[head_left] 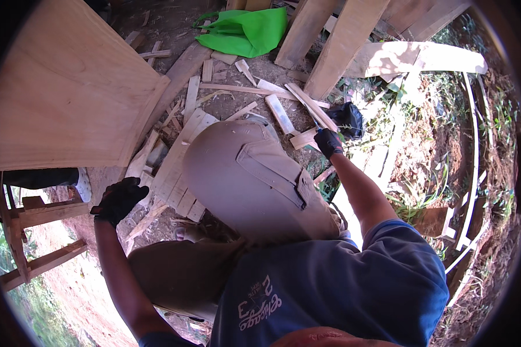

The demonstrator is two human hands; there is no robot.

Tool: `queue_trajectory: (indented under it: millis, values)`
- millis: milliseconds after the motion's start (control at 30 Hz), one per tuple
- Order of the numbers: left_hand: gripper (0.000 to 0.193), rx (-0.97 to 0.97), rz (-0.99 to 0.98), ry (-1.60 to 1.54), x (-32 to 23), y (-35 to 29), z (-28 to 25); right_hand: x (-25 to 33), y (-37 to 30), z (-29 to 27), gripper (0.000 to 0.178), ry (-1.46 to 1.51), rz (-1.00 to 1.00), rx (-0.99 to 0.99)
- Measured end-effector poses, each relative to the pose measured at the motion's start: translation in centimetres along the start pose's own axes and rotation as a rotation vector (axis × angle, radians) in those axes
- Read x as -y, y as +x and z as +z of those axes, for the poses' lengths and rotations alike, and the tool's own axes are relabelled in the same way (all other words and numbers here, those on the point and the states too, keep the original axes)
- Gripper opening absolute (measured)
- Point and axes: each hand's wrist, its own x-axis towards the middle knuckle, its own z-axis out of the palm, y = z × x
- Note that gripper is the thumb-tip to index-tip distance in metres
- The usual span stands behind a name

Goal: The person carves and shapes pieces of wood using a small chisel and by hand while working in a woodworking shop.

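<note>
My left hand (120, 200), in a black glove, is raised at the left beside my knee, below the large wooden panel. Its fingers are curled in and nothing shows in them. At the right, my right hand (329, 143), also gloved, reaches down past my other knee. It is closed round a slim tool with a thin metal blade (315, 119); a bit of blue shows at its handle, and its exact kind is unclear. The blade lies close along a narrow wooden strip (311, 106). A short wood block (304, 139) is just left of this hand.
A large wooden panel (69, 87) fills the upper left. Wooden rungs (52, 214) stand below it. Offcuts and slats (182, 153) litter the dirt. A green bag (246, 32), leaning planks (344, 46) and a black bag (353, 120) lie ahead; grass and soil are at the right.
</note>
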Motion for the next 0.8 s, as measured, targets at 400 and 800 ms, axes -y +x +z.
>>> queue_trajectory:
  millis: [400,800]
  values:
    - [0.075,0.020,-0.076,-0.062,0.5,1.6,0.9,14.0,7.8,2.9,0.076,-0.116,0.029,0.301]
    - [0.079,0.245,-0.241,-0.051,3.1,1.7,0.0,16.8,11.4,1.1,0.055,-0.161,-0.126,0.439]
